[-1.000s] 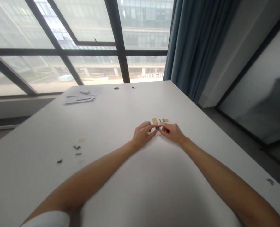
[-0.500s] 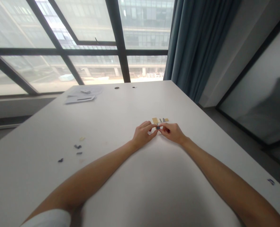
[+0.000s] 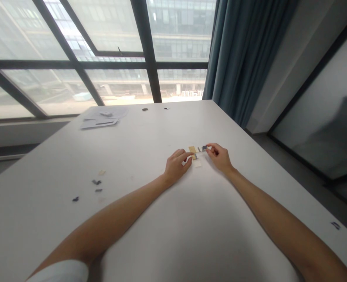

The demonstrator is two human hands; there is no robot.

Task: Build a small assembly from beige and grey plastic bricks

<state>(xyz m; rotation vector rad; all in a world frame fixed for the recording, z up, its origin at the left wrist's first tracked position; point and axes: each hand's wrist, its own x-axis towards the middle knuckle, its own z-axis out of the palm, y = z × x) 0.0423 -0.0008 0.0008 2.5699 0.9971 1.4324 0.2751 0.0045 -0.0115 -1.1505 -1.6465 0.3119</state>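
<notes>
While pcs (image 3: pixel 192 149) nr hands (image 3: pixel 177 161) (image 3: pixel 221 157), papers (image 3: pixel 98 116) beyond.

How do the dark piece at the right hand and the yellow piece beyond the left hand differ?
Colour: the dark piece is blackish; the yellow piece is pale yellow. Place: the dark piece touches the right hand; the yellow piece lies beyond the left hand. Both look small.

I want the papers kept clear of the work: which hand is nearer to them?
Left. The left hand is right of the papers, toward the person; the right hand is farther right.
</notes>
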